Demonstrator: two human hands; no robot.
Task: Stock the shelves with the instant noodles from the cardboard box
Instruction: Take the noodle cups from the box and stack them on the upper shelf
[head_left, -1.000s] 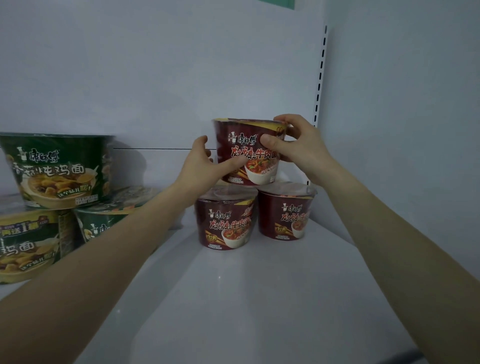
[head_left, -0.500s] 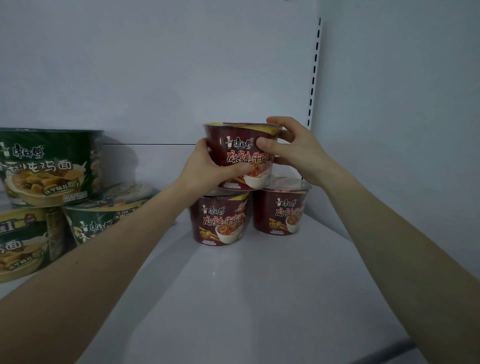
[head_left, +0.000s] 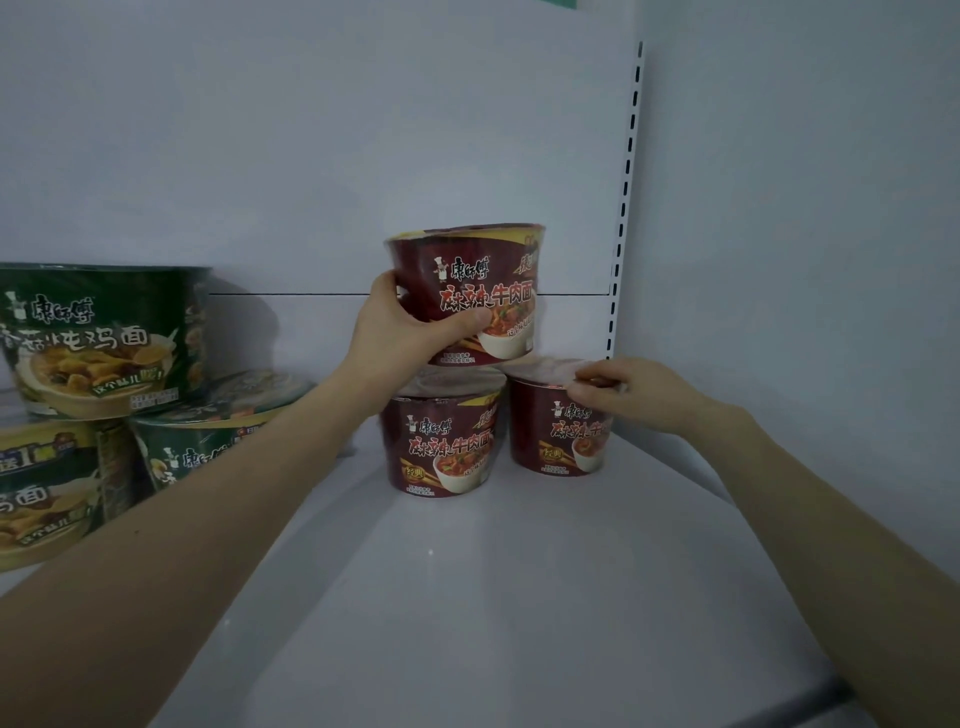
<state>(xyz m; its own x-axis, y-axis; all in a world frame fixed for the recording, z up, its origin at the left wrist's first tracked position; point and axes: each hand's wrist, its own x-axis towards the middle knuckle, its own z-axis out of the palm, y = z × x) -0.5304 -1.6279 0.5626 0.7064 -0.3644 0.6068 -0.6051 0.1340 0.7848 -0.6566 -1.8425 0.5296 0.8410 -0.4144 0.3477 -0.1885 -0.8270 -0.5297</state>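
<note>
On my feed my left hand (head_left: 395, 332) grips the upper red noodle bowl (head_left: 483, 280) from its left side, thumb curled across the printed front and fingers wrapped behind. That bowl stands upright in the back right corner of the white shelf (head_left: 493, 597), its base on the lid of the left lower red bowl (head_left: 441, 441) and close beside the right lower red bowl (head_left: 556, 436). My right hand (head_left: 634, 395) is at the near rim of the right lower bowl's lid, fingers bent with the tips on the edge; I cannot tell whether they pinch it or only touch. Three green noodle bowls (head_left: 104, 338) are stacked at the far left, well apart from the red ones
</note>
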